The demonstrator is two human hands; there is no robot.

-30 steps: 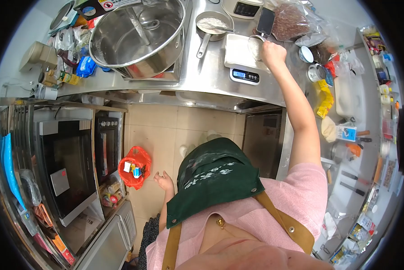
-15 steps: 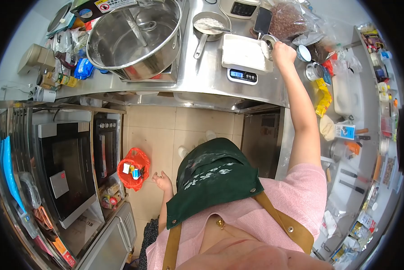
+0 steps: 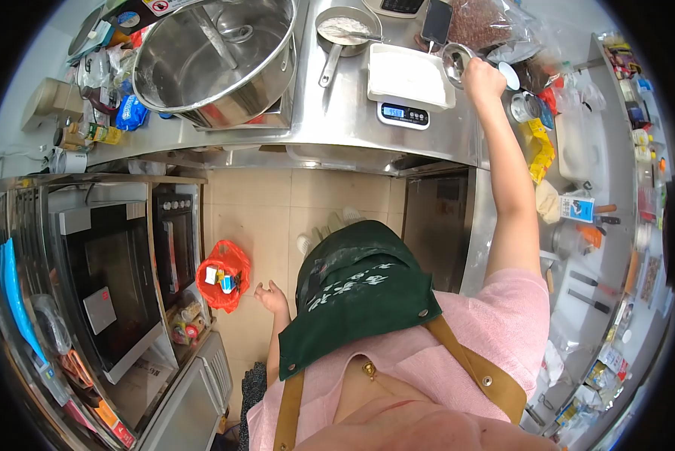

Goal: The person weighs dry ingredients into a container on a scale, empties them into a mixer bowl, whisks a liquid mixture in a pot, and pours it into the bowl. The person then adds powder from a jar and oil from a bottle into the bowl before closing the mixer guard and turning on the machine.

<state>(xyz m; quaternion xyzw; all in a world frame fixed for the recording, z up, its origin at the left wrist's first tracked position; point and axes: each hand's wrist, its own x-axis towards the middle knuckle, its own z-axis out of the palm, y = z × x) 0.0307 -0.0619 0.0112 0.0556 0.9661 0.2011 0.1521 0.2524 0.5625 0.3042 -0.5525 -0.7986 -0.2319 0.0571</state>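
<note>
My right hand (image 3: 485,80) is closed on a small metal cup (image 3: 455,63), just past the right edge of a white tray (image 3: 415,105). White contents fill the tray, which rests on a digital kitchen scale (image 3: 403,116) with a lit blue display. Away from the counter, my left hand (image 3: 272,297) hangs low at my side, empty with its fingers apart. A metal saucepan (image 3: 336,54) holding white powder and a utensil stands left of the tray. Behind the cup lies a phone (image 3: 436,22).
A large steel pot (image 3: 239,105) occupies the counter's left side. Plastic bags (image 3: 479,26), a small bowl (image 3: 509,75) and a yellow packet (image 3: 540,150) crowd the right. Below are an oven (image 3: 108,278) and a red bag-lined bin (image 3: 223,301) on the floor.
The metal cup was tipped over the tray's right edge; now it is off to the right, clear of the tray. My left hand stays low at my side.
</note>
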